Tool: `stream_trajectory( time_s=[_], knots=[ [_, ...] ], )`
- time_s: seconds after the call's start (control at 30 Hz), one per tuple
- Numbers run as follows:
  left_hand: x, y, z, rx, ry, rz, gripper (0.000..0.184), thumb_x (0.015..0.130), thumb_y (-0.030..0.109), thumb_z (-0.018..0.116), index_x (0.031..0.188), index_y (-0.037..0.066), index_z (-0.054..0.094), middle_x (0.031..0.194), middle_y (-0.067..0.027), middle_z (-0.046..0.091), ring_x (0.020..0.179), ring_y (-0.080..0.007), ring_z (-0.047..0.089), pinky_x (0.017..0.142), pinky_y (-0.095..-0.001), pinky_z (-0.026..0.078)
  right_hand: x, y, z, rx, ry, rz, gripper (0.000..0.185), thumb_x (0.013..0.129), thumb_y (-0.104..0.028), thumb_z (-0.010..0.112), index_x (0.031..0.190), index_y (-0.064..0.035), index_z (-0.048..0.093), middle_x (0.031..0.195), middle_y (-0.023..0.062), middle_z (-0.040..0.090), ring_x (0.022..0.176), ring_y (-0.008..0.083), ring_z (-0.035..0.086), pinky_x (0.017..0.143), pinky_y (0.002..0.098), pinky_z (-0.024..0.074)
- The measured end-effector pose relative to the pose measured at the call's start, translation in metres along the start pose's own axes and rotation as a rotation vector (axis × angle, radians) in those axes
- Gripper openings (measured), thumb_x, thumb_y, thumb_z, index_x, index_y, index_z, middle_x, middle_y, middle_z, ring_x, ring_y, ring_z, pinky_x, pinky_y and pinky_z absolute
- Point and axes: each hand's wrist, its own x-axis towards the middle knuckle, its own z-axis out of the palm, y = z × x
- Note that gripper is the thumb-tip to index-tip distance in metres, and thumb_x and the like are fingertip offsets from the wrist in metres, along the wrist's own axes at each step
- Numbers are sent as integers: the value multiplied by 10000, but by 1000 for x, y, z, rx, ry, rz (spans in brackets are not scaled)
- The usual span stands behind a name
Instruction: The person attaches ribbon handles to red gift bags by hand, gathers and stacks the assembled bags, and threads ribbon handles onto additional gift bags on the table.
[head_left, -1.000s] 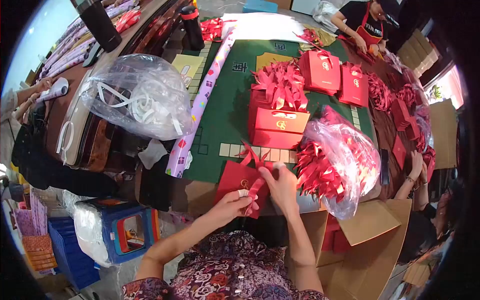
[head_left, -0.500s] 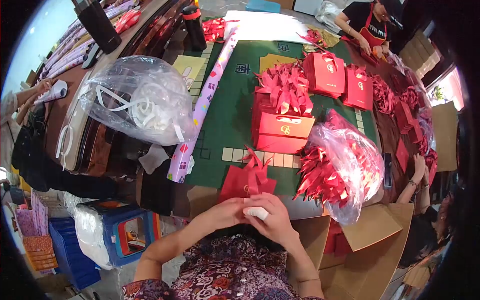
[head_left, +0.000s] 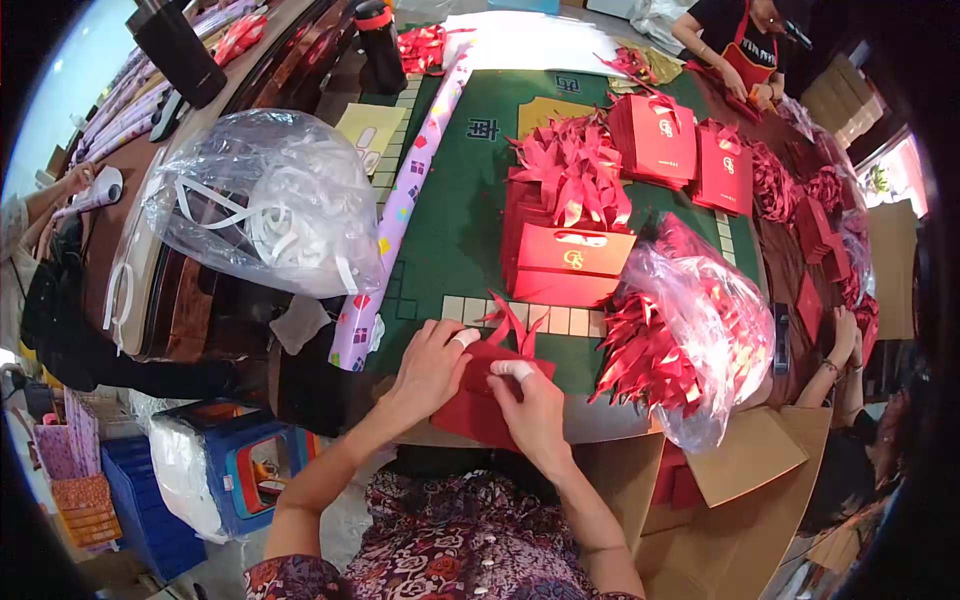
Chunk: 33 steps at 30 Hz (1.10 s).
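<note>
A small red gift bag (head_left: pixel 478 412) lies at the table's front edge, with a red ribbon (head_left: pixel 518 332) rising above its top. My left hand (head_left: pixel 432 368) grips the bag's upper left side, white tape round one finger. On the bag's right side my right hand (head_left: pixel 534 408) is closed, its thumb and taped index finger at the bag's edge; the fingertips are partly hidden. Beyond my hands stands a row of packed red gift bags (head_left: pixel 572 265) with ribbon handles. To the right, a clear plastic bag (head_left: pixel 725 350) spills red ribbons (head_left: pixel 650 340).
A clear bag of white ribbons (head_left: pixel 270 215) sits at left beside a patterned wrapping roll (head_left: pixel 405 200). More red bags (head_left: pixel 652 140) stand farther back. An open cardboard box (head_left: pixel 745 465) is below right. A co-worker (head_left: pixel 745 50) works at the far right; other people's hands show at both sides.
My hands, close together in front of the red bag before, have moved apart onto its two sides. The bag is turned, its gold logo no longer showing. The view has shifted slightly.
</note>
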Motion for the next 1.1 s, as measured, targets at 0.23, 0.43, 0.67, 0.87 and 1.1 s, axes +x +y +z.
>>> stream_trajectory(
  time_s=[0.23, 0.43, 0.67, 0.87, 1.1],
  knots=[
    [1, 5, -3, 16, 15, 67, 216, 798, 38, 677, 1009, 25, 633, 1019, -123, 565, 973, -317, 557, 814, -407, 483, 8, 12, 23, 8, 97, 86, 152, 851, -105, 738, 912, -11, 635, 839, 123, 708, 732, 223, 694, 682, 328, 534],
    [2, 5, -5, -77, -40, 74, 142, 825, 7, 628, 962, 17, 594, 947, -153, 574, 898, -367, 562, 781, -443, 483, 0, 19, 32, 1, 215, -37, 136, 822, -40, 746, 872, -26, 621, 764, 91, 666, 638, 171, 625, 614, 303, 500],
    [0, 1, -2, -180, -120, 31, 129, 839, -11, 591, 964, 1, 562, 905, -171, 605, 898, -376, 566, 782, -453, 474, -8, 27, 39, -118, 241, -188, 189, 750, 8, 760, 854, -55, 615, 769, 80, 611, 641, 220, 606, 588, 323, 484],
    [2, 6, -4, -258, -123, 38, 118, 848, -15, 573, 962, -3, 549, 898, -171, 611, 884, -382, 567, 788, -456, 469, -8, 21, 36, -155, 233, -231, 207, 750, -8, 765, 884, -62, 616, 792, 110, 624, 693, 283, 639, 626, 373, 505],
    [-4, 3, 3, -295, -66, -54, 99, 870, 6, 563, 969, 15, 557, 876, -169, 613, 876, -378, 573, 774, -453, 466, -4, 2, 14, -46, 137, -16, 161, 848, -89, 724, 969, -50, 625, 891, 139, 656, 785, 324, 662, 689, 402, 521]
  ],
)
